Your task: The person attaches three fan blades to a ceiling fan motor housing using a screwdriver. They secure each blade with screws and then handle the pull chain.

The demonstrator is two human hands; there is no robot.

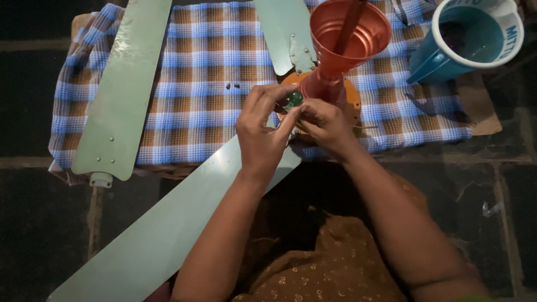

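Fan hub (pixel 351 99), orange, sits on checked cloth (pixel 212 67) on worktop. One blade (pixel 168 223) on hub under my hands, one (pixel 120 89) loose on cloth; I judge job part done. Left hand (pixel 262 137) and right hand (pixel 326 124) pinch small green knob (pixel 295 99) together. Orange cup (pixel 349 31) holds stick. Blue jug (pixel 475 36): dark inside, cannot tell what.

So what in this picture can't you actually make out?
- Head view: the tip of the green-handled tool, covered by the left hand and right hand.
- The two small dark bits on the checked cloth: too small to tell what they are.
- The blue jug: cut off by the top edge; its inside is too dark to tell.
- The orange hub: mostly behind the copper-coloured cup.
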